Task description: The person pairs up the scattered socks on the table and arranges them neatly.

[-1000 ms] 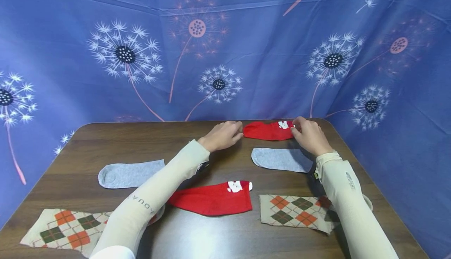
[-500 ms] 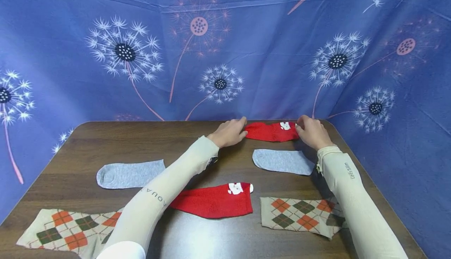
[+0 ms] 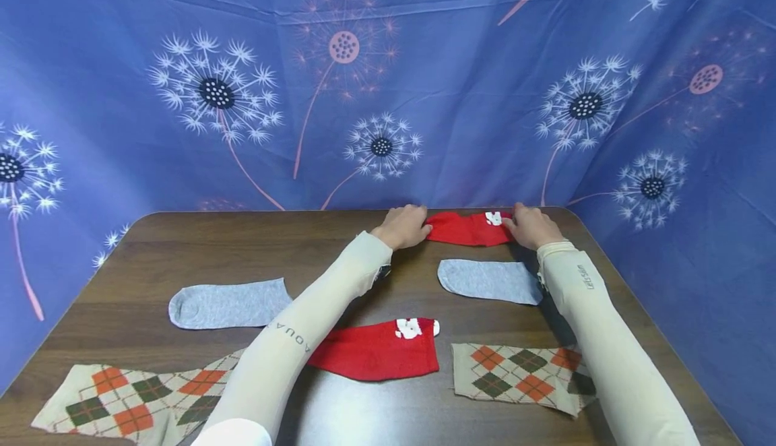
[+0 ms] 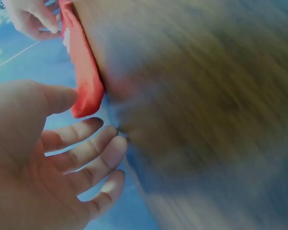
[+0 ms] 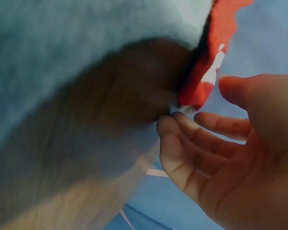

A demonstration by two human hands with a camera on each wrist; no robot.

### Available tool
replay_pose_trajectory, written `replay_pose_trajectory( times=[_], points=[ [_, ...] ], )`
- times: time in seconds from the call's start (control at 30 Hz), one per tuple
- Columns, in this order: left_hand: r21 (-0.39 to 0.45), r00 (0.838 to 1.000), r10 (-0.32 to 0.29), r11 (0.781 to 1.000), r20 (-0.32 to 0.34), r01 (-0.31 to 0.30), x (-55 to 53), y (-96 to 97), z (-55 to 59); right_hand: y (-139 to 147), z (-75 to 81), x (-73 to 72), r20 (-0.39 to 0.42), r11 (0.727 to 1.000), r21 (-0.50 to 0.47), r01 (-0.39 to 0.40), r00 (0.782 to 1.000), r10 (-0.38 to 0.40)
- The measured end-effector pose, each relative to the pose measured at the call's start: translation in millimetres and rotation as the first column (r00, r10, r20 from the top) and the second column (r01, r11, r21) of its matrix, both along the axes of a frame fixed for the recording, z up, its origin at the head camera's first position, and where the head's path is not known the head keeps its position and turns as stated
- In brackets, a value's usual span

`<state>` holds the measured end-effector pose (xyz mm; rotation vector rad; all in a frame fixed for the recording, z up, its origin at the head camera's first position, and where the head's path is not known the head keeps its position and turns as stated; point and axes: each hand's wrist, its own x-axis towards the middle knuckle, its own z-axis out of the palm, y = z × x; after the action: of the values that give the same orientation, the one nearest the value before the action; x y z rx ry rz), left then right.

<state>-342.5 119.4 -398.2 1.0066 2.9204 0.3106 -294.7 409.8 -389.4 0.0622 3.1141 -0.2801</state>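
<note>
At the table's far edge lies a red sock [image 3: 467, 229] with a white animal patch near its cuff. My left hand [image 3: 402, 226] is at its toe end; in the left wrist view the thumb meets the red toe [image 4: 89, 98], while the loosely bent fingers spread apart below it. My right hand [image 3: 532, 226] is at the cuff end. In the right wrist view its thumb tip lies by the white patch [image 5: 213, 69] and the half-bent fingers sit just beyond the cuff. Neither hand visibly pinches the fabric.
A grey sock [image 3: 490, 281] lies just in front of the red one, another grey sock [image 3: 227, 304] at left. Nearer are a second red sock [image 3: 378, 352] and two argyle socks [image 3: 515, 373], [image 3: 121, 399], partly under my sleeves. A blue dandelion-print cloth [image 3: 388, 82] hangs behind the brown table [image 3: 242, 244].
My left hand has moved right to the far red sock's toe. The right hand has lowered slightly at the cuff. The socks keep their places on the table.
</note>
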Motion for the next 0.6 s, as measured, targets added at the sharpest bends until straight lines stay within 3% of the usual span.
replay_pose_trajectory(
  times=[0.17,0.33,0.6],
  points=[
    [-0.054,1.0,0.02,0.998,-0.009,-0.021,2.9,8.1,-0.5,2.6,-3.2,-4.4,0.044,0.999,0.025,0.022,0.999,-0.023],
    [-0.027,0.999,0.05,0.998,0.0,-0.05,2.3,7.2,-1.7,5.8,-5.0,-8.6,0.101,0.999,0.003,0.054,0.993,-0.054],
    [-0.013,0.999,0.045,0.999,0.017,-0.045,1.1,1.9,-5.1,7.9,-1.1,-5.2,0.057,0.997,-0.076,0.024,0.998,-0.02]
  ],
)
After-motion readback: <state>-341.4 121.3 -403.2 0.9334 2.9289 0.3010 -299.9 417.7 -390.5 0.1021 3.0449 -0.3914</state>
